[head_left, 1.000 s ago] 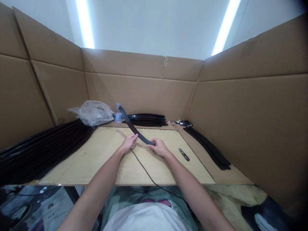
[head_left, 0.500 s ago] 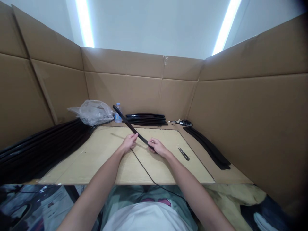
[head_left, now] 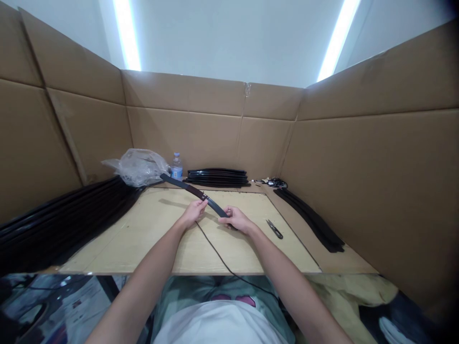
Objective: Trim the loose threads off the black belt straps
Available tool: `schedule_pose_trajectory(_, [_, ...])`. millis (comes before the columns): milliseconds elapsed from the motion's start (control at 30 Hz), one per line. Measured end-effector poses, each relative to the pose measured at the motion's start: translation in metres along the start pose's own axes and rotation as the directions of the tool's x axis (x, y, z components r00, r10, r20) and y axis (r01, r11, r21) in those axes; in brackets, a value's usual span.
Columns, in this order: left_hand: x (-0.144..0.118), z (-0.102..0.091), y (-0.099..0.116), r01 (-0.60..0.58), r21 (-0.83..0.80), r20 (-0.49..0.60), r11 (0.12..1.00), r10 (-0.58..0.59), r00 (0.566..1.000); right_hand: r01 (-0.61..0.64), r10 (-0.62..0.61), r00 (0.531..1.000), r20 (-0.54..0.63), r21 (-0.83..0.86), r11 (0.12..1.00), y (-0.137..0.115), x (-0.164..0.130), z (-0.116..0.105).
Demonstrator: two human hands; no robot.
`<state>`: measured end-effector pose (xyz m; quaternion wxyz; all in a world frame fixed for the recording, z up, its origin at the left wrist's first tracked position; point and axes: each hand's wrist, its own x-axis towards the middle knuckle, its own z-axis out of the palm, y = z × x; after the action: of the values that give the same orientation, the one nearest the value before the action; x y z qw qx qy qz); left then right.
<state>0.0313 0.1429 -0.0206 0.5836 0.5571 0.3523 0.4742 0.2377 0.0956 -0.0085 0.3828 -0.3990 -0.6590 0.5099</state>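
Over the counter (head_left: 143, 229): one curved black strip (head_left: 195, 192); my left grip (head_left: 194, 212) pinches it near the middle, my right grip (head_left: 237, 220) clasps its near end.

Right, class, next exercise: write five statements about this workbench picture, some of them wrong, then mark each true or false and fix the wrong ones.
1. The left hand and right hand both touch one strip. True.
2. The snips are in the right hand. False: they lie on the table, right of that hand.
3. The bottle stands upright beside the plastic bag. True.
4. The bottle's cap is off. False: it is on.
5. A cord runs over the table's near edge. True.
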Motion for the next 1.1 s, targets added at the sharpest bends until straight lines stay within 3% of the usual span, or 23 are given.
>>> schedule_pose_trajectory(133, [0.0004,-0.0002,-0.0007,-0.001,-0.007,-0.003,1.000,0.001,1.000,0.007,-0.008,1.000,0.029,0.028,1.000,-0.0003,-0.0012,0.0029])
schedule_pose_trajectory(367, [0.0004,-0.0021,0.0011,0.010,-0.033,-0.018,0.999,-0.011,1.000,0.040,-0.039,0.999,-0.023,0.048,0.998,-0.0010,0.0026,0.0024])
schedule_pose_trajectory(767, [-0.0005,-0.0011,0.0025,0.037,-0.013,0.006,0.999,-0.037,0.999,0.021,-0.031,0.991,-0.131,-0.071,0.997,0.0056,0.0053,-0.0025])
schedule_pose_trajectory(1100, [0.0011,-0.0014,-0.0010,0.011,-0.004,-0.027,1.000,-0.011,1.000,0.035,-0.049,0.993,-0.106,-0.124,0.992,0.0037,0.0008,0.0001])
